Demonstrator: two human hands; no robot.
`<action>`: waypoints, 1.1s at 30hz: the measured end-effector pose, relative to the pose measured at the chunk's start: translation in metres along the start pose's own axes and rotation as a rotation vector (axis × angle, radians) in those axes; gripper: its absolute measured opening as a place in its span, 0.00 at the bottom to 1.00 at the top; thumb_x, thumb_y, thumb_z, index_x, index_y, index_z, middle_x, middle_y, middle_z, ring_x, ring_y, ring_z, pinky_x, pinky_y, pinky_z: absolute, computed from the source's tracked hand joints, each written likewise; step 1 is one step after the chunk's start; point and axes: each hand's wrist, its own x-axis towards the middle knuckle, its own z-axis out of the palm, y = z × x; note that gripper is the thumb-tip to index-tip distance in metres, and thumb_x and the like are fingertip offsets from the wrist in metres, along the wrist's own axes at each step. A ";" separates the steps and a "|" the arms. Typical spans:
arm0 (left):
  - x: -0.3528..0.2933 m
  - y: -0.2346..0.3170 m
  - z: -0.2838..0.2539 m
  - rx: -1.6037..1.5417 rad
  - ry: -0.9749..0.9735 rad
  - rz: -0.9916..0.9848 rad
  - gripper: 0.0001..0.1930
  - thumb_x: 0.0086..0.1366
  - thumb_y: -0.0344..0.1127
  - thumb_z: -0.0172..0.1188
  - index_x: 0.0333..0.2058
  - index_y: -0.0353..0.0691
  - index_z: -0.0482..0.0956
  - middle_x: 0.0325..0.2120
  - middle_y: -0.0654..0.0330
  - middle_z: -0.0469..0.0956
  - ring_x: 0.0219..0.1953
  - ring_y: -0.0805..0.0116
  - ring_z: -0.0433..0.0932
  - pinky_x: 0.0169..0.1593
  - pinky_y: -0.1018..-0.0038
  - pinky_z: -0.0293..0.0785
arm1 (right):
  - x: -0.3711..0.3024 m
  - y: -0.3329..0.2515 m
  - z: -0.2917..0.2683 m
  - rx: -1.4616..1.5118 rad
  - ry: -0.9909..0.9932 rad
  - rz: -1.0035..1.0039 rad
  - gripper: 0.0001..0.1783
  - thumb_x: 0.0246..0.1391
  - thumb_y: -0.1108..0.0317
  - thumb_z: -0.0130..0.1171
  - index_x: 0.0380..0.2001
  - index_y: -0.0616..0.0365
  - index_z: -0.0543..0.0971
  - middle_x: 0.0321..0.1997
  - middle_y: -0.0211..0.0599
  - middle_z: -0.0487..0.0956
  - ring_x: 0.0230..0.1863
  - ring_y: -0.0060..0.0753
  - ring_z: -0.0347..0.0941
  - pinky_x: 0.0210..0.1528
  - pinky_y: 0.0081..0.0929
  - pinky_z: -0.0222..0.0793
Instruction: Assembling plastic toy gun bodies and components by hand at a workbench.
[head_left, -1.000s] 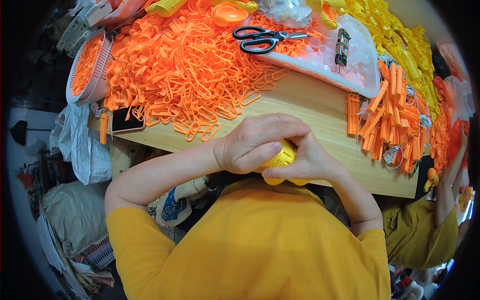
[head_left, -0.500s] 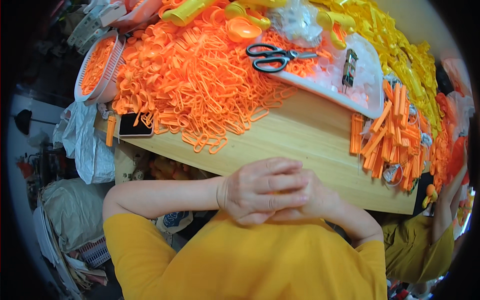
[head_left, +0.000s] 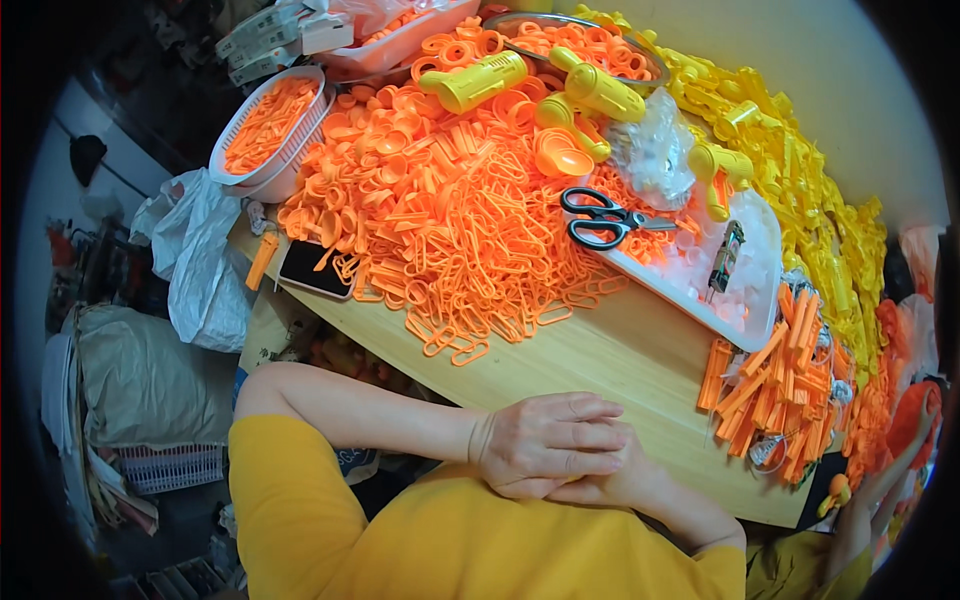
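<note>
My left hand (head_left: 548, 443) is folded over my right hand (head_left: 632, 478) in front of my body, at the table's near edge. The left fingers lie closed across the back of the right hand. Most of the right fingers are hidden beneath, so their pose does not show. No object can be seen in either hand. Beyond them, on the wooden table (head_left: 620, 350), lies a large heap of orange plastic loops (head_left: 480, 240) and small scoop-like parts. Black-handled scissors (head_left: 610, 220) rest between this heap and a white tray (head_left: 690, 300).
A bundle of orange sticks (head_left: 770, 390) lies to the right. Yellow plastic parts (head_left: 800, 200) line the far right. A phone (head_left: 315, 270) and a white basket (head_left: 235, 150) sit at the left. Another person's hand (head_left: 925, 415) shows at the right edge.
The view has shifted, so the table and its contents appear lower and farther right. My hands stay folded together, left over right.
</note>
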 end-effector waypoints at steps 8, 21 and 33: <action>0.005 -0.057 -0.008 -0.150 0.218 -0.595 0.25 0.69 0.46 0.43 0.56 0.32 0.65 0.54 0.52 0.68 0.57 0.62 0.66 0.61 0.66 0.59 | 0.014 0.045 0.006 0.501 0.332 0.519 0.32 0.39 0.65 0.69 0.49 0.60 0.68 0.41 0.38 0.75 0.43 0.30 0.73 0.45 0.32 0.71; -0.027 -0.015 -0.024 0.257 0.154 -0.602 0.16 0.61 0.37 0.57 0.43 0.33 0.75 0.33 0.53 0.77 0.29 0.65 0.77 0.35 0.73 0.74 | 0.020 0.059 0.011 1.669 0.704 0.863 0.29 0.57 0.45 0.53 0.49 0.59 0.71 0.40 0.39 0.77 0.39 0.33 0.76 0.42 0.30 0.76; 0.026 -0.069 -0.057 0.052 0.097 -0.985 0.11 0.59 0.40 0.60 0.31 0.38 0.79 0.24 0.59 0.76 0.25 0.66 0.76 0.27 0.74 0.73 | -0.022 0.057 0.013 0.254 0.431 0.281 0.40 0.35 0.72 0.71 0.55 0.59 0.64 0.49 0.39 0.72 0.52 0.31 0.70 0.52 0.31 0.67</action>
